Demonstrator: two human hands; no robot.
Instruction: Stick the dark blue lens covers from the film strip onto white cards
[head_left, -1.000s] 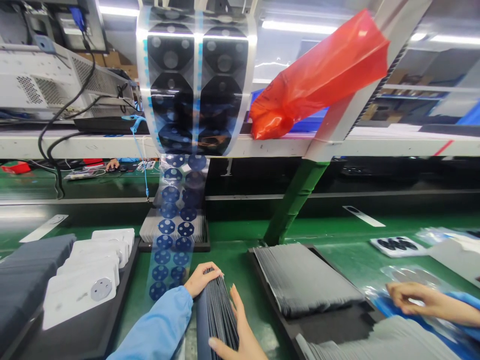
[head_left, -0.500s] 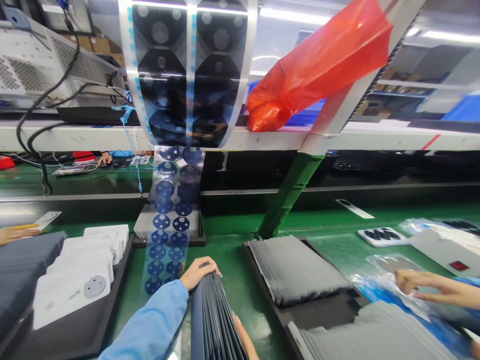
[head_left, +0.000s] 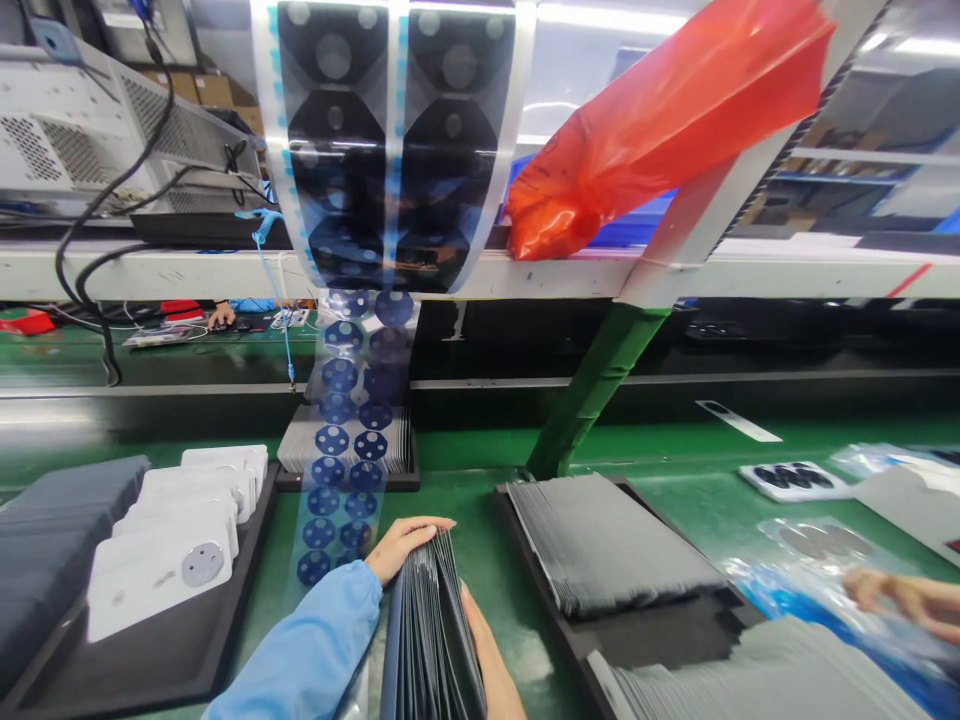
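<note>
My left hand (head_left: 405, 545), in a light blue sleeve, curls its fingers over the top of an upright stack of thin dark grey plates (head_left: 431, 640) at the bottom centre. My right hand (head_left: 487, 660) lies against the stack's right side, fingers flat along the plates, largely cut off by the frame's lower edge. The plates fan slightly apart between both hands. A clear film strip with blue round stickers (head_left: 341, 450) hangs down just left of the stack.
A black tray with white plates (head_left: 176, 545) sits at left. Another tray of grey plates (head_left: 607, 545) lies to the right. Another person's blurred hand (head_left: 900, 595) works over blue film at far right. A red bag (head_left: 660, 130) rests on the shelf above.
The stack has tilted and fanned slightly; my right hand slid lower along its side. The other person's hand at right moved further right and lower.
</note>
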